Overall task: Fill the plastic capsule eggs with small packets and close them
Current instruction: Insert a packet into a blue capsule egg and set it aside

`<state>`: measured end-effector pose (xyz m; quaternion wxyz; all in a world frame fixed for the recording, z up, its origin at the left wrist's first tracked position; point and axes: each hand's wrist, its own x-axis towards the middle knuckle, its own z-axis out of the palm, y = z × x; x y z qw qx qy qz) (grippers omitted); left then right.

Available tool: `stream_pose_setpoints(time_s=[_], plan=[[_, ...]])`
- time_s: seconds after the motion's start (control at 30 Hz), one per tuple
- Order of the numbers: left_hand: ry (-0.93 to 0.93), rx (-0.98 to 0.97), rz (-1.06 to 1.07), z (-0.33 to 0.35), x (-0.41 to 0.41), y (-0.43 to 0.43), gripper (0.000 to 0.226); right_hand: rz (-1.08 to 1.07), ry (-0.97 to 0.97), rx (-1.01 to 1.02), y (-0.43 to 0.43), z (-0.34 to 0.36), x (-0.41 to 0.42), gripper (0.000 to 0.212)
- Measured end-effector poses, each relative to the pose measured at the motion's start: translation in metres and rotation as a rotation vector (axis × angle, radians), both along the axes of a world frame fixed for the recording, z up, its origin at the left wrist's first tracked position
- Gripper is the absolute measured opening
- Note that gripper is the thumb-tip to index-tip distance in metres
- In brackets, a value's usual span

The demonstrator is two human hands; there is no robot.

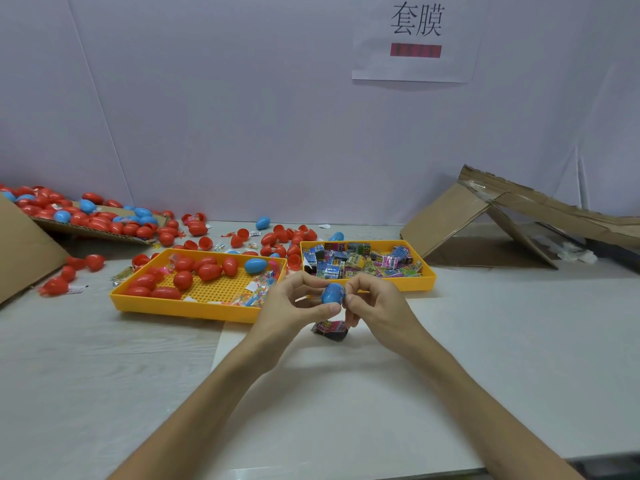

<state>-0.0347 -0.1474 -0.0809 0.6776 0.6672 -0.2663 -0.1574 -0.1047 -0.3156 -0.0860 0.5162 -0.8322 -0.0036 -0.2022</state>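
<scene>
The table (485, 341) carries two yellow trays: the left tray (180, 308) holds red eggs (207, 271), and the right tray (429, 275) holds the packets (360, 263). Both trays sit just beyond the hands.

The left hand (291, 306) and right hand (377, 306) meet above the near centre of the table. Together they pinch one blue egg (333, 294), thumbs and fingertips curled against its two ends. The egg is in the air and touches neither tray. Whether its seam is fully shut cannot be told, as the fingers cover it.

One loose packet (330, 329) lies on the table directly under the egg.

Likely faults from here:
- Uneven pressure on the two halves may leave the seam half-latched, so the egg opens later.
- A packet corner caught in the seam would stop it closing.
- The smooth shell may slip from a fingertip-only hold and roll away (the table has no edge guard in view).
- The loose packet may be overlooked, leaving an egg short.
</scene>
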Motion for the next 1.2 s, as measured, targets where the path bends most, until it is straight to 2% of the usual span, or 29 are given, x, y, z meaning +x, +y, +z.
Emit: stream_pose_setpoints(time_s=[1.2], plan=[[0.027,0.02,-0.035,-0.0054,0.0027,-0.0024,0.023,-0.083,-0.012,-0.125,0.0033,-0.0005,0.0024,0.022]])
